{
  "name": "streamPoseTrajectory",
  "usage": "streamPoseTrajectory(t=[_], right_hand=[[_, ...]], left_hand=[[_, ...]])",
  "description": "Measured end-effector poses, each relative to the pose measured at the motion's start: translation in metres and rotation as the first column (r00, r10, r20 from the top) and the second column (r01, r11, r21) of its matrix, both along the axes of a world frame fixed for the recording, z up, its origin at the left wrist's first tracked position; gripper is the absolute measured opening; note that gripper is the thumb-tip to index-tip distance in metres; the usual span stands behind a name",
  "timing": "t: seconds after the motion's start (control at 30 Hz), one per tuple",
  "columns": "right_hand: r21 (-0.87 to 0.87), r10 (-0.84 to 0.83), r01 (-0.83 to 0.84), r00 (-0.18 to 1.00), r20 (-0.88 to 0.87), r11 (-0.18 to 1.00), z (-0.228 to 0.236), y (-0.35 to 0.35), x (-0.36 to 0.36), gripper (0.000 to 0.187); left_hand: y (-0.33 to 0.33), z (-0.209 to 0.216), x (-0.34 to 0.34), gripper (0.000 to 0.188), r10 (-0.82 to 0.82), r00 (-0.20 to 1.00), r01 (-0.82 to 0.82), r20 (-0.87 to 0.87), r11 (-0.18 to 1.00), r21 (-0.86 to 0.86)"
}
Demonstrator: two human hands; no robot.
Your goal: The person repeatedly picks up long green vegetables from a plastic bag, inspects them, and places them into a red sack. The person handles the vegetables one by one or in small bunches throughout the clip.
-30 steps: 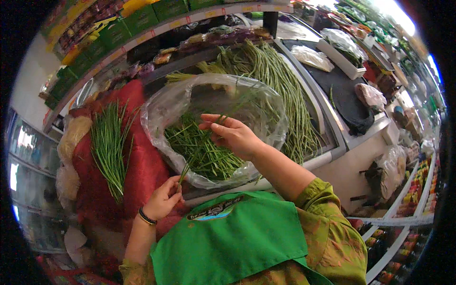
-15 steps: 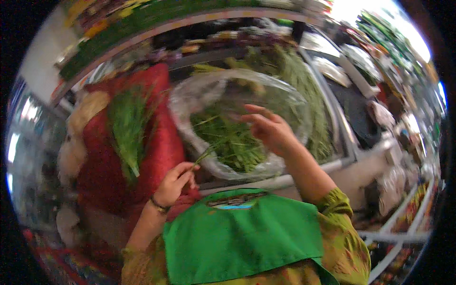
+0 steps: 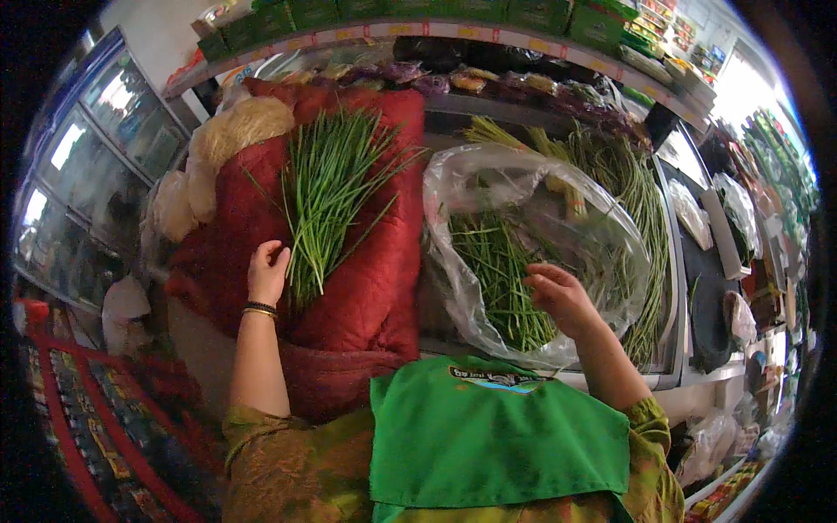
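A loose bunch of long, thin green chives (image 3: 327, 200) lies on a folded red quilted cover (image 3: 379, 301), left of the middle. My left hand (image 3: 268, 272) is at the lower left of this bunch, its fingers curled against the cut ends and closed on chive stalks there. To the right, a clear plastic bag (image 3: 455, 301) stands with its mouth wide and more chives (image 3: 501, 288) heaped inside. Over the bag's right part hangs my right hand (image 3: 560, 298), fingers bent together; whatever lies between them is too small to make out.
Long green beans (image 3: 652, 261) lie to the right of and behind the bag. Bags of pale noodle-like strands (image 3: 257, 122) sit at the quilt's far left. A shelf with green boxes (image 3: 418, 13) crosses the back. Glass-door coolers (image 3: 113, 131) stand far left.
My left hand has moved left from the bag's near edge to the chive bunch on the quilt. My right hand has drawn its fingers together, lower over the bag. The view has shifted left.
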State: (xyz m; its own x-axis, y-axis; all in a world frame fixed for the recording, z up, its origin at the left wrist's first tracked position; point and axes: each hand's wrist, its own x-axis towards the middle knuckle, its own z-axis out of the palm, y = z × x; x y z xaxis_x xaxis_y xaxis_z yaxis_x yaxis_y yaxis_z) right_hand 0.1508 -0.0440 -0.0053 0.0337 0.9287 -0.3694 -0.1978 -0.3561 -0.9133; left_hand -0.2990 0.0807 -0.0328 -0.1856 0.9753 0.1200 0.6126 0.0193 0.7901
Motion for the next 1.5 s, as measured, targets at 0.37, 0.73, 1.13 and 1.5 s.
streamPoseTrajectory(t=[0.37,0.73,1.13,1.5], right_hand=[[-0.049,0.496,-0.506,0.857,-0.139,0.861,-0.011,0.110,-0.162,0.040],[0.079,0.185,-0.181,0.982,-0.048,0.980,-0.046,0.190,-0.273,0.039],[0.593,0.295,-0.201,0.953,-0.066,0.780,0.078,0.216,-0.272,0.044],[0.667,0.491,-0.449,0.860,0.142,0.594,0.086,0.227,-0.254,0.056]], left_hand=[[0.026,0.017,0.059,0.093,-0.113,0.820,0.063,-0.560,0.992,-0.108],[0.053,-0.023,0.032,0.047,-0.380,0.766,0.515,0.518,0.846,-0.141],[0.079,0.082,0.050,0.047,-0.609,0.716,0.514,0.342,0.791,0.332],[0.103,0.075,0.040,0.040,-0.601,0.669,0.463,0.438,0.797,0.387]])
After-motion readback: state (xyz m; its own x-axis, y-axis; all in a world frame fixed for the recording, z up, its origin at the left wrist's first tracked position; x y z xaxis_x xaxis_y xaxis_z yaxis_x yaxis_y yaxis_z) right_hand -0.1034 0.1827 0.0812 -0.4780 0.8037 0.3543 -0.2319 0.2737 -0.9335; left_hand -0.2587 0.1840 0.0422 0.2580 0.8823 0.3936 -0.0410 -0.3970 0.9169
